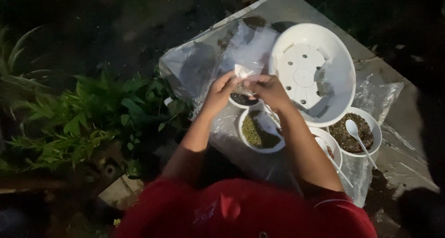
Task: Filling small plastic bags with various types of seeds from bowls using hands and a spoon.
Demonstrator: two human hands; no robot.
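Fingers of left hand (221, 90) and right hand (267, 90) pinch a small clear packet (242, 72) together.

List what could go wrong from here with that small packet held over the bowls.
1. Both hands, left hand and right hand, pinch the small clear plastic packet above the small white bowl of dark grains; a sudden tear could scatter its contents.
2. The large white perforated plastic pot leans tilted on neighbouring bowls and may slip.
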